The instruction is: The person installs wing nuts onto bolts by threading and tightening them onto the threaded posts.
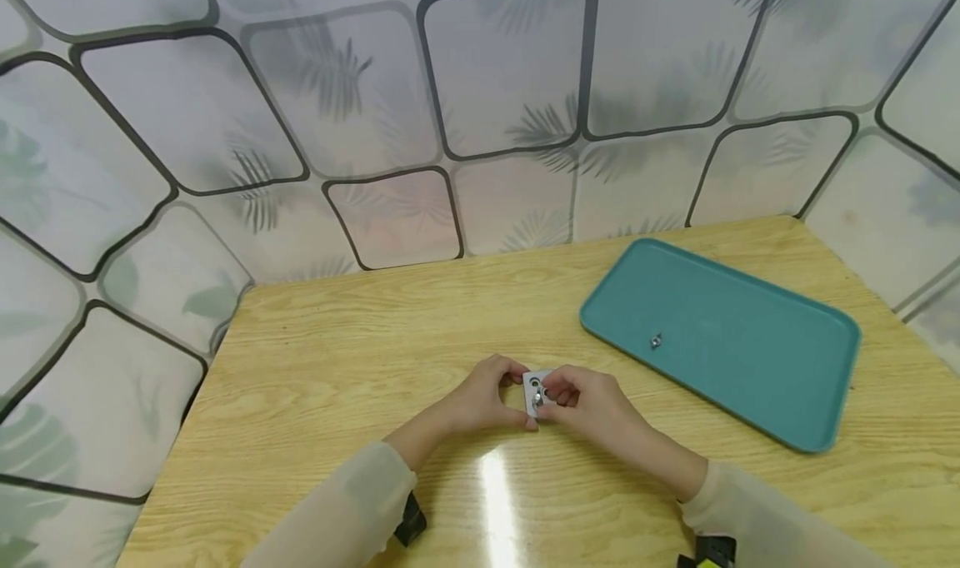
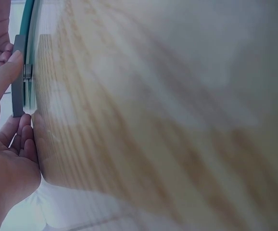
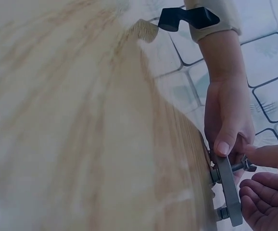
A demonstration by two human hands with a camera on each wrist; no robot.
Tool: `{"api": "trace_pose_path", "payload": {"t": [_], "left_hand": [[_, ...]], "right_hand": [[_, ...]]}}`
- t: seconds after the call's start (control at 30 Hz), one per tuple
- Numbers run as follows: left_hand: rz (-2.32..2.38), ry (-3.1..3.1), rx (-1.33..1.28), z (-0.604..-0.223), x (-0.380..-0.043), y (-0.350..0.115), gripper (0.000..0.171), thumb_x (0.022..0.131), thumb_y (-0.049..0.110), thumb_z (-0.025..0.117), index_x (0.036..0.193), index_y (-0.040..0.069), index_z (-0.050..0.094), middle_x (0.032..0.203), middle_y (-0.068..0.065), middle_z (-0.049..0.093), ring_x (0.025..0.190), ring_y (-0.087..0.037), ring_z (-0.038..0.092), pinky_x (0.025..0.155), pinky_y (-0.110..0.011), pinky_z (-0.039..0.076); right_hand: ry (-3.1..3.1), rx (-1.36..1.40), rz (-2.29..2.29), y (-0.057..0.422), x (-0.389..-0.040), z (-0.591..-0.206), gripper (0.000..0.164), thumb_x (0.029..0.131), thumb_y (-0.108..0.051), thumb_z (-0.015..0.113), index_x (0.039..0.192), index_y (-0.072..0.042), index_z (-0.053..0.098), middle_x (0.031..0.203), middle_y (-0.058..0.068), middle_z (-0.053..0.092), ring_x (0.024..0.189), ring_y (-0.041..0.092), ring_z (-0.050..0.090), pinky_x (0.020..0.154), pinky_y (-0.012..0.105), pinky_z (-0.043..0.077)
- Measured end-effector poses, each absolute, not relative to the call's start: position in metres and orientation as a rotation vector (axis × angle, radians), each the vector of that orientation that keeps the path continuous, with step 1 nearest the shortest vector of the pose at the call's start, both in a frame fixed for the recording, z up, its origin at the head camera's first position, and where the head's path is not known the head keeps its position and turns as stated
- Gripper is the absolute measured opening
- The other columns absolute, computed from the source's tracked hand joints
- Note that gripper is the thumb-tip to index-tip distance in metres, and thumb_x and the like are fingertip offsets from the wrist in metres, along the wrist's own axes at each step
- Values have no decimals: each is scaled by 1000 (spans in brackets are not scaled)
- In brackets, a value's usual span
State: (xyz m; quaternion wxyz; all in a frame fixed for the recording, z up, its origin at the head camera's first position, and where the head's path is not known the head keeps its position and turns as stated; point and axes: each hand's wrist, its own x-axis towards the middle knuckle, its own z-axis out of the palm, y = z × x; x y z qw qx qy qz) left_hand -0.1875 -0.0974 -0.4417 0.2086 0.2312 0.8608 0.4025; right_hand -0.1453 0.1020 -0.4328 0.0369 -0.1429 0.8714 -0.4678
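Observation:
A small grey metal plate [image 1: 529, 395] with holes stands close over the wooden table, bolts running through it. My left hand [image 1: 486, 395] grips its left side between thumb and fingers. A threaded bolt [image 3: 237, 167] sticks out of the plate and carries a shiny wing nut [image 3: 247, 165] near its end. With thumb and index finger, my right hand [image 1: 592, 397] pinches around this wing nut, its other fingers curled by the plate. Hex-shaped fittings [image 3: 216, 176] show on the plate's opposite face in the right wrist view. My fingers hide the plate's right part in the head view.
A teal tray [image 1: 750, 335] lies to the right on the wooden table [image 1: 337, 343], with a small metal wing nut [image 1: 656, 341] near its left edge. Patterned curtains [image 1: 502, 68] close off the back and sides.

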Motion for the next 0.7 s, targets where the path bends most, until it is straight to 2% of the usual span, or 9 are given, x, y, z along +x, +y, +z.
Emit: {"api": "trace_pose_path", "payload": {"t": [0.37,0.7], "left_hand": [[1122,2392,638,-442,-188,-97,62,70,29,84,120,8,54,111,1,50,104,-13,47,94,-30,41],[1109,2417,645,-443,-188,-97,63,68,29,86,118,7,55,108,1,52,101,-13,48,93,-29,41]], "right_hand": [[2682,-456,-1407,101,-145,-431,21,77,-19,78,91,-7,67,79,-3,64,73,8,57,63,22,49],[2670,-570,-1372,108,-135,-428,12,80,-3,72,91,-4,67,80,-1,65,72,6,57,63,21,50]]}}
